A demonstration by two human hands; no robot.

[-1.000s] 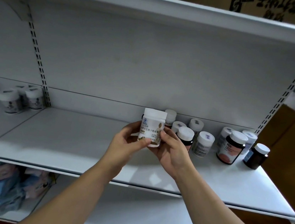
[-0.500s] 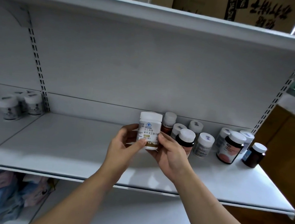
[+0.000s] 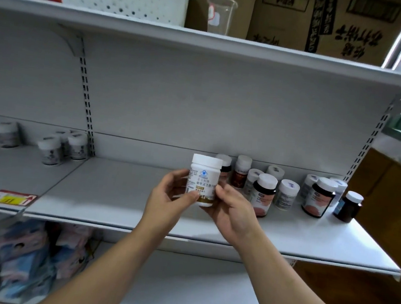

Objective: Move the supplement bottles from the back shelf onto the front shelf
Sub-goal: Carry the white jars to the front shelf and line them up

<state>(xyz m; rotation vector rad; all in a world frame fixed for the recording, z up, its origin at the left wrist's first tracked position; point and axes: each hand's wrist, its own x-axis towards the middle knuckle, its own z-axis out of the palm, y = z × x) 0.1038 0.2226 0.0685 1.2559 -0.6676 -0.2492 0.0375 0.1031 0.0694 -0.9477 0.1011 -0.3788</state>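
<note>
1. Supplement bottle (image 3: 203, 180), head view (the only one): white with a white cap. It's upright and held up off the shelf (image 3: 113, 196) between both hands, label facing the camera.
2. The left hand (image 3: 167, 198) grips its left side. The thumb lies across the lower front of the label and the other fingers curl round behind.
3. The right hand (image 3: 233, 211) grips the right side, with the thumb on the label's edge and the fingers curled under the base.
4. Just past the right fingers, toward the back panel, sits the cluster of other bottles (image 3: 287, 195). The closest is a dark bottle with a pink label (image 3: 263, 195), right beside the knuckles. I can't tell if they touch.
5. Room-wise, plain white board runs from the left fingers over to the slotted upright (image 3: 85, 112). The shelf's front lip (image 3: 184, 237) passes under both wrists. The upper shelf (image 3: 208, 41) is well above the cap.
6. Far off to the left of the fingers, small jars (image 3: 50, 150) stand in the next bay, and a red-yellow price tag (image 3: 12, 197) sits on the front edge.
</note>
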